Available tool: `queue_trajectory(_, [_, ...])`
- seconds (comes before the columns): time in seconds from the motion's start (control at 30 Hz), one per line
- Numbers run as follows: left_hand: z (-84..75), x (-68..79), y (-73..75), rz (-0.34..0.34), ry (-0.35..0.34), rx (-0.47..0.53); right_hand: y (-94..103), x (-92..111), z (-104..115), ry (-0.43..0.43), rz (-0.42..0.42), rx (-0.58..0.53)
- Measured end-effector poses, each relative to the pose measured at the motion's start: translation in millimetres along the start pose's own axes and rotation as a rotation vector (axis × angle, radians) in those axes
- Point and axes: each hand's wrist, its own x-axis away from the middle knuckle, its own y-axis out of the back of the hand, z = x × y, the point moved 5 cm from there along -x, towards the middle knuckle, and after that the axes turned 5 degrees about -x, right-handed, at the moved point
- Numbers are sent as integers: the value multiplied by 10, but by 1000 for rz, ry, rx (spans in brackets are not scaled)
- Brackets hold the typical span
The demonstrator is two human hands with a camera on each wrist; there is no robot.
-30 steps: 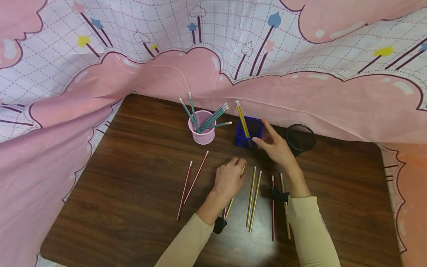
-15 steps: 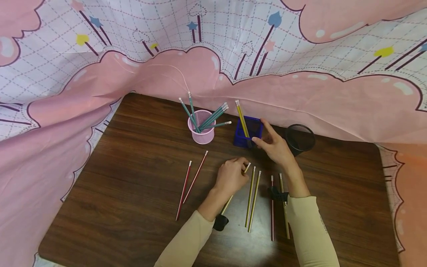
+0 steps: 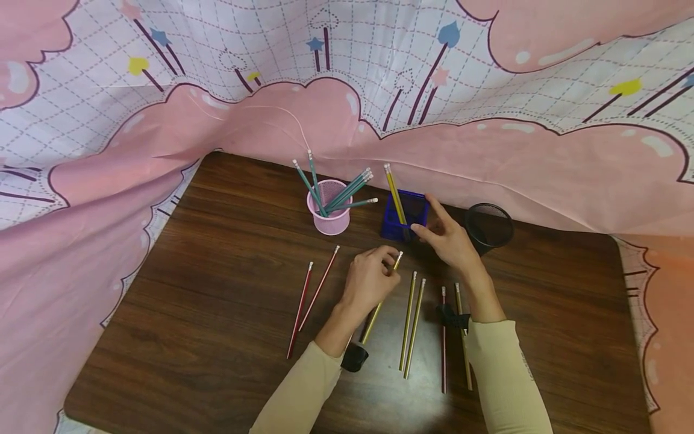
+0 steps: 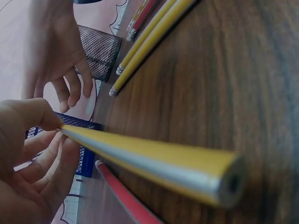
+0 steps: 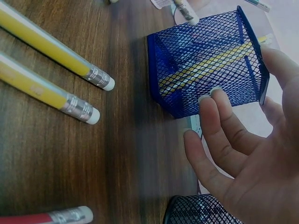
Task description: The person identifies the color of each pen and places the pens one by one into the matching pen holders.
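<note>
My left hand (image 3: pixel 371 277) pinches a yellow pencil (image 4: pixel 140 154) between thumb and fingers, its eraser end toward the blue holder in the head view. In the left wrist view the pencil's unsharpened end points at the camera, over the table. My right hand (image 3: pixel 451 242) grips the rim of a blue mesh pencil holder (image 5: pixel 210 51), thumb at the near corner and forefinger at the far one. Yellow pencils (image 3: pixel 394 194) lean inside that holder. A red pencil (image 4: pixel 121 193) lies beneath the left hand's pencil in the left wrist view.
Left of the blue holder stands a pink mesh cup (image 3: pixel 331 224) with several green pencils (image 3: pixel 347 191). A black mesh cup (image 3: pixel 490 226) is at the right. Two red pencils (image 3: pixel 301 307) lie left, two yellow pencils (image 3: pixel 410 325) mid-table, and red and yellow ones by the right forearm.
My left hand has taken hold of the yellow pencil and shifted slightly toward the table's back with it. The right hand keeps its place on the blue holder.
</note>
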Motion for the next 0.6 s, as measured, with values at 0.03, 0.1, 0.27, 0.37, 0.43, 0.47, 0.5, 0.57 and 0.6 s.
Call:
queue_trajectory(0.03, [2, -1, 15, -6, -1, 4, -1, 17, 27, -4, -2, -8])
queue_trajectory(0.1, [10, -2, 42, -17, 7, 32, -1, 32, 48, -12, 0, -8])
queue_trajectory(0.27, [32, -8, 78, -43, 11, 97, -2, 36, 53, -29, -1, -6])
queue_trajectory(0.37, [34, -18, 107, -84, -15, 113, -6, 32, 53, -30, -1, -13])
queue_trajectory(0.43, [31, -29, 137, -112, -29, 146, -5, 30, 52, -29, -1, -18])
queue_trajectory(0.47, [26, -40, 156, -127, -38, 162, -6, 30, 53, -28, -1, -16])
queue_trajectory(0.5, [23, -53, 175, -140, -44, 180, -7, 30, 53, -30, 0, -17])
queue_trajectory(0.57, [10, -83, 221, -162, -59, 217, -9, 30, 51, -30, 2, -9])
queue_trajectory(0.6, [-1, -102, 246, -173, -69, 228, -9, 31, 51, -30, 3, -7])
